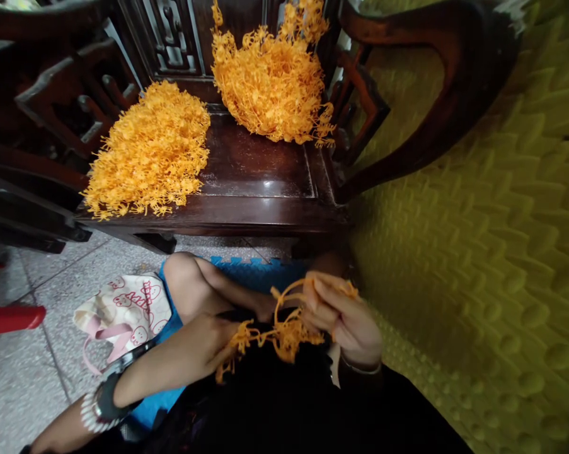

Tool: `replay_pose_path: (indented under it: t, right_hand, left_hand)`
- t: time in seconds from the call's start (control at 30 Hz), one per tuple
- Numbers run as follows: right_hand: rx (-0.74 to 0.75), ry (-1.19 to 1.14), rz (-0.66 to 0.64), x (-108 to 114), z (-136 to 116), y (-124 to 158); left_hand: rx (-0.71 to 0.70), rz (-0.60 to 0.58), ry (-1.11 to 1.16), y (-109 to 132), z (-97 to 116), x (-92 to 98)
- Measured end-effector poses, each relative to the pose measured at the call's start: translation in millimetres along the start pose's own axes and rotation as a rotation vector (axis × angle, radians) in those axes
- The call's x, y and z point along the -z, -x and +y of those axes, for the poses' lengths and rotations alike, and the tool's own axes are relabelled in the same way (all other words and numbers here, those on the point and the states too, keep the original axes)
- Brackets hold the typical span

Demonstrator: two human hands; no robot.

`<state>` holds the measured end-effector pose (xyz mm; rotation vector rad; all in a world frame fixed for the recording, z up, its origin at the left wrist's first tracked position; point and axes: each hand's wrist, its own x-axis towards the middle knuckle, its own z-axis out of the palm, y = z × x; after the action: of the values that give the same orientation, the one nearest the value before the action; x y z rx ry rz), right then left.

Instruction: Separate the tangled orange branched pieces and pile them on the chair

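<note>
An orange knotted string garland (291,337) stretches between my two hands above my lap, with loops and loose ends along it. My left hand (208,345) is closed on its left end, where a tuft hangs below the fingers. Higher and to the right, my right hand (345,315) pinches the strand, and one loop curves up from it. The exact fingertip grip is partly hidden. In front of me on a dark wooden chair lie two heaps of similar orange knotted string, a left heap (154,151) and a right heap (272,85).
The carved chair's seat (260,164) faces me, its curved armrest (435,145) at the right. A yellow embossed wall (477,284) runs close along my right side. A white bag with pink straps (123,309) lies left of my knee, near a red bar (12,320). Blue foam mat (246,272) shows beneath me.
</note>
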<state>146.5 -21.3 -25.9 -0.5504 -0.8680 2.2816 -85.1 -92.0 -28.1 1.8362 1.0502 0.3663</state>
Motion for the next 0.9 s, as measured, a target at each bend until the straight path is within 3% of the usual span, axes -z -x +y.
replay_pose_path:
  t: [0.1, 0.2, 0.3, 0.43, 0.6, 0.67, 0.77, 0.83, 0.9]
  right_hand:
    - [-0.02, 0.039, -0.037, -4.1, -3.9, 7.2]
    - [-0.034, 0.044, -0.046, -6.3, -4.0, 7.9]
    - [-0.063, 0.078, -0.047, -4.7, 0.6, 4.1]
    - [-0.128, 0.09, -0.076, -0.6, 5.4, -3.7]
    - [-0.162, 0.095, -0.102, -5.1, -1.7, -9.9]
    - [-0.152, 0.099, -0.109, -8.3, -6.8, -10.5]
    - [-0.134, 0.104, -0.097, -11.0, -12.7, -9.0]
    - [-0.138, 0.129, -0.084, -11.3, -14.0, -6.0]
    - [-0.138, 0.171, -0.058, -11.3, -13.4, -1.7]
  left_hand:
    - [0.035, -0.15, -0.062, 12.3, 4.4, 3.8]
    - [0.053, -0.177, -0.141, 22.9, 1.4, 5.6]
    - [0.07, -0.154, -0.172, 35.2, -4.9, 5.7]
    - [0.201, -0.063, -0.183, 53.0, -5.5, 7.8]
    - [0.298, -0.018, -0.024, 60.3, 13.3, 18.2]
    - [0.319, -0.051, 0.141, 57.8, 19.4, 22.7]
    - [0.459, -0.147, 0.371, 53.8, 22.1, 28.9]
    - [0.476, -0.16, 0.366, 53.1, 22.5, 33.6]
    - [0.391, -0.166, 0.287, 54.5, 24.3, 38.8]
